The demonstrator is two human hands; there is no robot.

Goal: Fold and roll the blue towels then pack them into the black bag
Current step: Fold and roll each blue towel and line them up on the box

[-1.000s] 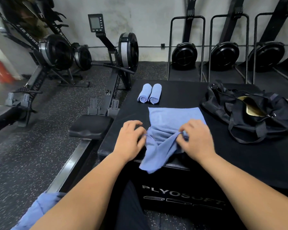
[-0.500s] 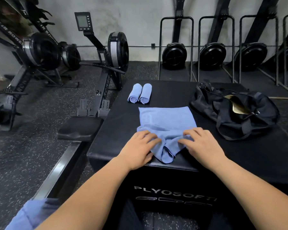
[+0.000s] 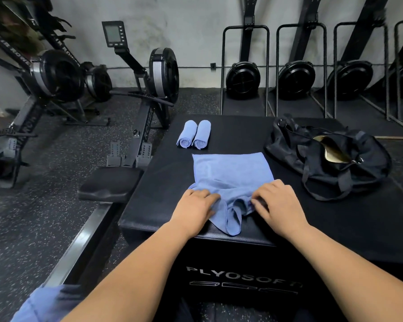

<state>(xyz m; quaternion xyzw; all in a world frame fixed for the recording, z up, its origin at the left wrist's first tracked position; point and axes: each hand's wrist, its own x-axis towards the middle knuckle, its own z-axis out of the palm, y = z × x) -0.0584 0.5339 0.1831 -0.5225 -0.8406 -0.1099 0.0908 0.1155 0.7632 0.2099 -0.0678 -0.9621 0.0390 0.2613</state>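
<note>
1. The left hand [image 3: 193,205] lies palm down on the near left corner of the blue towel [image 3: 233,170]. Its fingers are close together and almost straight, pressing the cloth onto the bench [image 3: 168,177].
2. The right hand [image 3: 280,202] sits at the near right corner of the same towel, fingers bent with their tips on the bunched edge. The tips are blurred, so I cannot tell whether they pinch the cloth or only press it.
3. Between the two hands the towel's near edge is gathered into a loose fold whose tip points toward the bench's front edge. Beyond the hands the rest of the towel lies flat.
4. Farther out, ahead of the left hand, a rolled towel [image 3: 184,134] and a second rolled towel [image 3: 202,135] lie side by side, touching, with their spiral ends facing the person.
5. Out past the right hand and to its right, the black bag [image 3: 349,166] slumps on the bench. Its top gapes on a pale lining, and it lies apart from the flat towel.
6. Left of the left hand, off the bench, stands a rowing machine [image 3: 163,73] on the speckled floor [image 3: 44,217].
7. Under the left forearm, at the lower left, is a blurred blue cloth [image 3: 44,303].
</note>
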